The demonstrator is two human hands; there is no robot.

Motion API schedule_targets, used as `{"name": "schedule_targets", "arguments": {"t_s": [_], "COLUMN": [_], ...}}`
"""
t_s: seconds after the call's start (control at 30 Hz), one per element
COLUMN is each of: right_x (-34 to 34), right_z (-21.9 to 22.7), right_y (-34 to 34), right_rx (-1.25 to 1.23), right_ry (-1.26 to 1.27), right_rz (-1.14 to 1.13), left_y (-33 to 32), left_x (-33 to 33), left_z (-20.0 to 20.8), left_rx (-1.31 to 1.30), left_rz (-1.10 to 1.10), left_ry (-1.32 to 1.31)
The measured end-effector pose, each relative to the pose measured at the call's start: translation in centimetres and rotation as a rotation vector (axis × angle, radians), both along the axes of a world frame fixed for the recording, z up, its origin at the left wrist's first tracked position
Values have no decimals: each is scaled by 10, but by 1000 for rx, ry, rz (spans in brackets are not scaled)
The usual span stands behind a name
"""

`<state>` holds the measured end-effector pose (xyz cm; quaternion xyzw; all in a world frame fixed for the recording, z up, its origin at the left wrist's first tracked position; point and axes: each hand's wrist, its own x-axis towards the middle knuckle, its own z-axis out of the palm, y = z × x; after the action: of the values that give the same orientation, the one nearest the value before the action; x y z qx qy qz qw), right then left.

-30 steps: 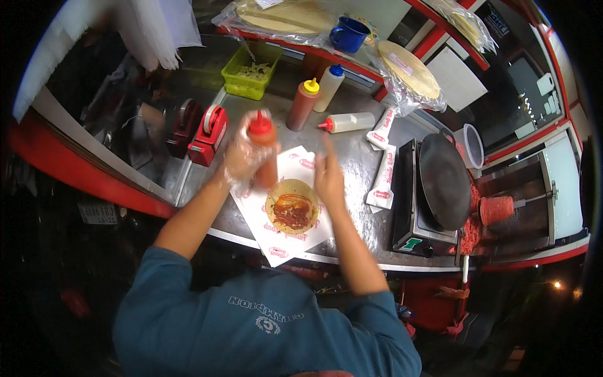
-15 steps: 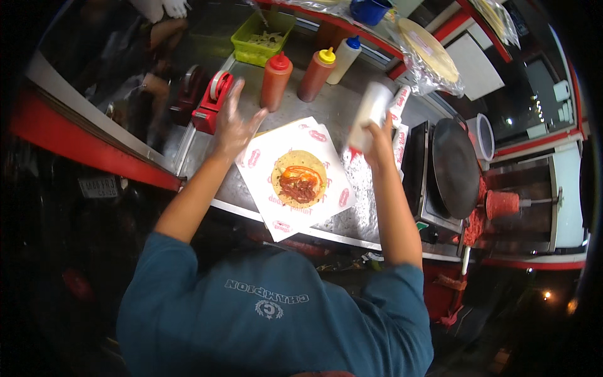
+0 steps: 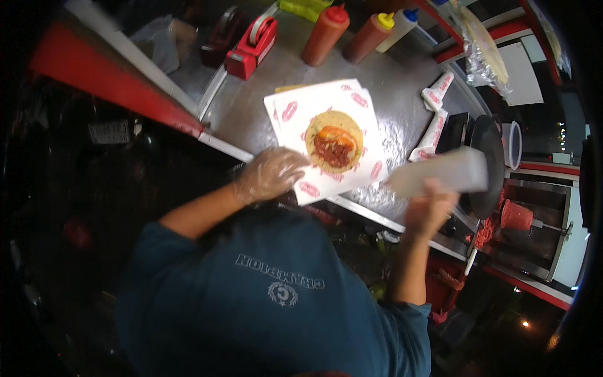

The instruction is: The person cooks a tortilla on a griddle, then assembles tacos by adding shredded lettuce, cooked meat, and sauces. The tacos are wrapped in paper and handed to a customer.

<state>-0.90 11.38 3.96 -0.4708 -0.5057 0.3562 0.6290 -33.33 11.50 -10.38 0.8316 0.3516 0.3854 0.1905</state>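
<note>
My left hand [image 3: 273, 174], in a clear plastic glove, is at the near left edge of a printed sheet of wrapping paper [image 3: 290, 131], fingers closed at its edge. On the paper lies a round tortilla [image 3: 355, 129] topped with shredded brown meat [image 3: 331, 152] and orange-red sauce [image 3: 336, 134]. To the right of the paper, my right hand [image 3: 432, 210] grips a whitish squeeze bottle [image 3: 446, 173]. The bottle is tipped on its side, its narrow end toward the paper, and blurred by motion.
Two red sauce bottles [image 3: 326, 36] [image 3: 369, 39] and a pale blue-capped bottle [image 3: 398, 30] stand at the back. A red tape dispenser [image 3: 252, 48] sits back left. Printed paper sleeves [image 3: 431, 137], a round black griddle [image 3: 488, 164] and a meat spit [image 3: 516, 215] are at right.
My left hand has come down from above the paper to its near left edge. My right hand has brought the bottle nearer to me and tipped it sideways. The view has turned.
</note>
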Motion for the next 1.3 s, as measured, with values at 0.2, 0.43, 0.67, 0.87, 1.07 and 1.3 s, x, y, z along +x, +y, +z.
{"name": "schedule_targets", "arguments": {"t_s": [0.2,0.43,0.67,0.87,1.07,1.3], "right_x": [-1,-36,-37,-50,-55,-67], "right_z": [-8,-23,-18,-16,0,-15], "right_y": [-17,18,32,36,48,56], "right_rx": [-221,-110,-82,-57,-83,-50], "right_ry": [3,82,-15,-65,-11,-58], "right_rz": [154,18,-7,28,11,23], "left_y": [10,-2,-15,-35,-76,-189], "left_x": [5,-1,-60,-113,-157,-234], "left_z": [0,5,15,12,-159,-351], "left_rx": [-168,-147,-281,-799,-1117,-1347], "left_rz": [-143,-313,-468,-222,146,299], "left_ry": [147,111,-38,25,490,526]}}
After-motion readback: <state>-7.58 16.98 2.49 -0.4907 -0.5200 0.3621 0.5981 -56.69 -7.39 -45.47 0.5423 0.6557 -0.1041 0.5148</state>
